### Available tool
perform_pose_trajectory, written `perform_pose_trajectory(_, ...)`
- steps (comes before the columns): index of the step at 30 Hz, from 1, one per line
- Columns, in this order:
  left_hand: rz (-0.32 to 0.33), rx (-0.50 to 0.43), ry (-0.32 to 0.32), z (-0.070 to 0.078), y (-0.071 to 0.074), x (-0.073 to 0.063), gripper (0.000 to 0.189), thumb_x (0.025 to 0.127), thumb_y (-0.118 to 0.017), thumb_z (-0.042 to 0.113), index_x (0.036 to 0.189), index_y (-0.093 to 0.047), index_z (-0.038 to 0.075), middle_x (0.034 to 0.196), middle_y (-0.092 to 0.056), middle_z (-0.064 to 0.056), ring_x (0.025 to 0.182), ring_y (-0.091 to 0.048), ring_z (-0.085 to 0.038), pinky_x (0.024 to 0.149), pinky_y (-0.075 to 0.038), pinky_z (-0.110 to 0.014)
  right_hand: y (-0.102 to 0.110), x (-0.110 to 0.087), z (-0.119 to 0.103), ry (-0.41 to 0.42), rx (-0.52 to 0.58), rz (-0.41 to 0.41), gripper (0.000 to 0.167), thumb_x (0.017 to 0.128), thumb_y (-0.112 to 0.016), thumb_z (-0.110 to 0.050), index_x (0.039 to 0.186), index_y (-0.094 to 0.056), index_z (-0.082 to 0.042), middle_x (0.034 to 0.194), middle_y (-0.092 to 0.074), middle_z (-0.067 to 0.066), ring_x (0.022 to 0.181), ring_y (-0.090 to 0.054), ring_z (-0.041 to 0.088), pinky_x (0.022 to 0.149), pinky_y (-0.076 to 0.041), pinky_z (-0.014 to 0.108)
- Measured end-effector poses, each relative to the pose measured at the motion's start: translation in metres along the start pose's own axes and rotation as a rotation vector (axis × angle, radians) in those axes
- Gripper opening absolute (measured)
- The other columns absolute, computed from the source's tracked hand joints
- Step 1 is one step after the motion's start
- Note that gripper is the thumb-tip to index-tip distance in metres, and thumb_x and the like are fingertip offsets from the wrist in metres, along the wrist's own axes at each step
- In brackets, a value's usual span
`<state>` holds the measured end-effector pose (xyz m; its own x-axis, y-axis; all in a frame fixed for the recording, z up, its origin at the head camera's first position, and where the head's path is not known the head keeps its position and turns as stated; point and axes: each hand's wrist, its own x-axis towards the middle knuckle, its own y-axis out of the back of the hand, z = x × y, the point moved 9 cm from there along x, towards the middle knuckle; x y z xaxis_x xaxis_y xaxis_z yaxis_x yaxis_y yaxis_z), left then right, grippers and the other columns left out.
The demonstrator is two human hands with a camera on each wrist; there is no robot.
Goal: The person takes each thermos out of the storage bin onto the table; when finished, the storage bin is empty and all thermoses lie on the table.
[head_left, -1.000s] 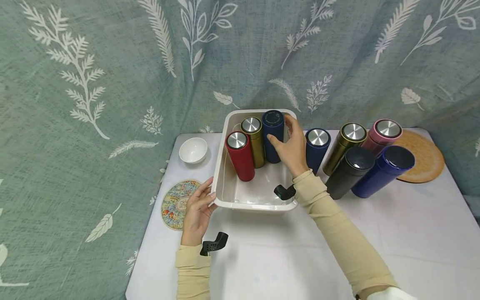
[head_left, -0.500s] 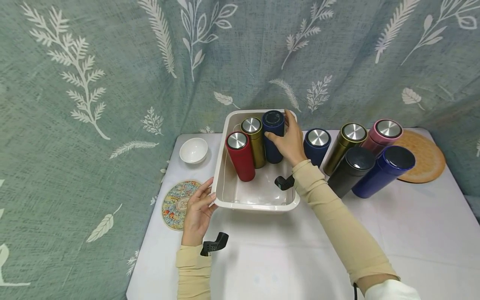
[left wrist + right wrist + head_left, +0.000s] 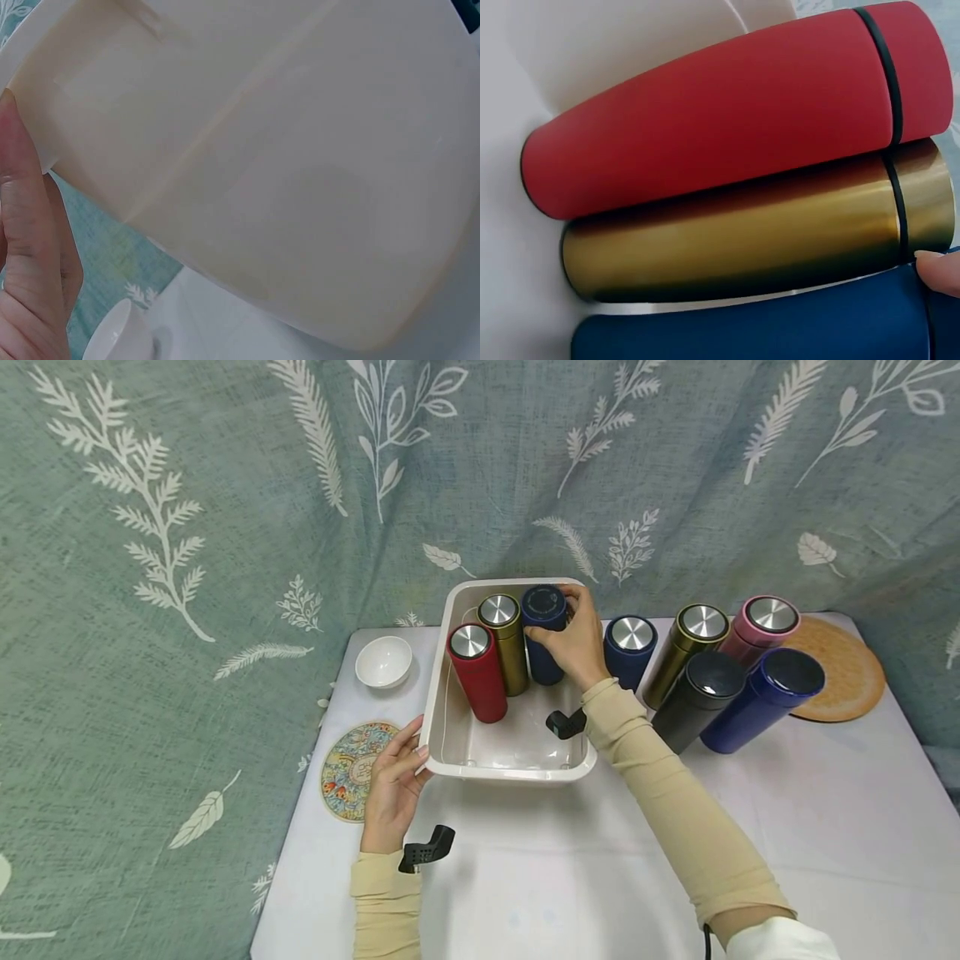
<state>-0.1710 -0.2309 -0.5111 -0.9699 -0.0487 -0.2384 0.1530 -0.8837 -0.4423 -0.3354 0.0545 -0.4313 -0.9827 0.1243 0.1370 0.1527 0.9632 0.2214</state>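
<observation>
A white plastic bin (image 3: 517, 773) holds three flasks standing side by side. Red (image 3: 480, 685) is the front one, gold (image 3: 513, 660) stands behind it, and a navy flask (image 3: 544, 667) with a dark top is at the back right. My right hand (image 3: 581, 647) grips the navy flask near its top, thumb (image 3: 939, 271) on the near side and fingers round the far right side. At the bin's front left corner my left hand (image 3: 392, 789) holds the rim, with the thumb (image 3: 21, 161) over the edge and the other fingers along the outer wall.
Right of the bin stand several more flasks: navy (image 3: 630, 647), gold (image 3: 686, 652), pink (image 3: 761, 627), black (image 3: 697, 702) and blue (image 3: 765, 697). Behind them lies a round tan mat (image 3: 847, 668). A white bowl (image 3: 383, 662) and a patterned round mat (image 3: 345, 777) are at left.
My right hand has shifted slightly left and closer round the navy flask, its thumb further across the front. The flasks and my left hand stay in place.
</observation>
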Motion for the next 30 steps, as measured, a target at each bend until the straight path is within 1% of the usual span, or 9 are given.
perform_pose_trajectory(4,-0.006,0.005,-0.003,0.000,-0.001,0.000,0.056,0.095,-0.050,-0.008,0.150,-0.041,0.001,0.123,-0.064,0.000,0.109,-0.064,-0.012,0.084,-0.059,-0.024,0.001,-0.003,-0.002,0.009,-0.003,-0.007,0.077,0.072,-0.088,-0.009,0.136,-0.045,-0.006,0.139,-0.059,0.017,0.136,-0.054,0.028,0.117,-0.042,0.036)
perform_pose_trajectory(8,-0.004,0.010,-0.005,0.000,0.000,0.000,0.056,0.096,-0.050,-0.008,0.150,-0.041,0.002,0.124,-0.064,0.000,0.110,-0.064,-0.012,0.085,-0.059,-0.025,0.001,-0.006,-0.005,0.024,-0.060,-0.034,0.079,0.072,-0.087,-0.012,0.141,-0.050,-0.011,0.140,-0.059,0.014,0.133,-0.055,0.029,0.114,-0.044,0.041)
perform_pose_trajectory(11,-0.001,0.008,-0.005,0.000,0.000,0.000,0.055,0.096,-0.050,-0.008,0.149,-0.042,0.002,0.123,-0.064,0.000,0.109,-0.064,-0.012,0.084,-0.059,-0.024,0.000,-0.009,-0.005,0.023,-0.071,-0.053,0.077,0.073,-0.087,-0.012,0.141,-0.053,-0.014,0.139,-0.061,0.012,0.130,-0.057,0.029,0.114,-0.044,0.042)
perform_pose_trajectory(16,0.004,-0.002,-0.005,0.000,-0.001,0.000,0.053,0.095,-0.049,-0.008,0.147,-0.045,0.002,0.122,-0.065,-0.001,0.107,-0.064,-0.011,0.082,-0.059,-0.023,0.002,-0.014,-0.004,0.004,-0.014,-0.043,0.075,0.071,-0.087,-0.007,0.138,-0.053,-0.011,0.135,-0.063,0.014,0.130,-0.057,0.028,0.116,-0.043,0.039)
perform_pose_trajectory(23,0.005,-0.002,-0.001,0.002,0.001,-0.001,0.053,0.095,-0.051,-0.007,0.147,-0.045,0.004,0.124,-0.064,0.000,0.110,-0.064,-0.012,0.086,-0.059,-0.025,-0.001,-0.019,-0.005,-0.002,0.010,-0.034,0.077,0.068,-0.088,-0.006,0.136,-0.053,-0.009,0.135,-0.063,0.015,0.130,-0.057,0.028,0.115,-0.043,0.038)
perform_pose_trajectory(25,0.008,-0.004,-0.002,0.002,0.002,-0.001,0.054,0.095,-0.051,-0.008,0.147,-0.045,0.003,0.123,-0.064,0.000,0.109,-0.064,-0.012,0.085,-0.059,-0.025,-0.001,-0.021,-0.006,-0.008,0.018,-0.036,0.076,0.068,-0.088,-0.007,0.136,-0.053,-0.008,0.135,-0.062,0.015,0.131,-0.057,0.028,0.115,-0.043,0.038)
perform_pose_trajectory(30,0.010,-0.011,-0.005,0.002,0.001,-0.001,0.054,0.095,-0.050,-0.009,0.148,-0.044,0.001,0.118,-0.065,0.000,0.103,-0.066,-0.011,0.080,-0.059,-0.023,0.003,-0.030,-0.001,-0.077,0.058,-0.044,0.077,0.069,-0.089,-0.011,0.137,-0.052,-0.010,0.138,-0.059,0.014,0.135,-0.054,0.027,0.116,-0.043,0.036)
